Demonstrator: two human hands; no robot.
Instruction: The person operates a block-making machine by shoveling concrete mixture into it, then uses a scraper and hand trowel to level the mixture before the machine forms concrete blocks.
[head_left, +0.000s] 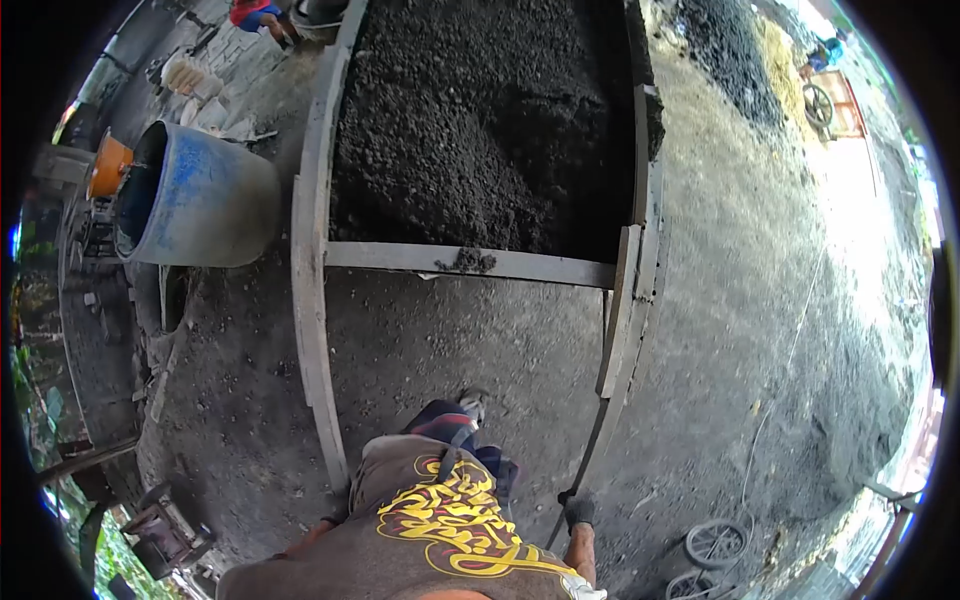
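A wooden cart (470, 262) stands in front of me, its box filled with dark, gravelly sand (430, 130). Two long handles run back from it on either side of my body. My right hand (578, 510), in a dark glove, is closed round the right handle (598, 440). At the end of the left handle (325, 410) is my left hand (338, 506), also dark-gloved and partly hidden by my shirt; it wraps the handle there. A small clump of sand (468, 262) lies on the cart's rear board.
Left of the cart lies a big blue-grey drum (210, 195) with an orange container (110, 166) at its mouth. Loose wheels (716, 543) rest at lower right. A dark pile (730, 50) and another wheeled cart (835, 105) are at upper right. A person (264, 18) is at upper left.
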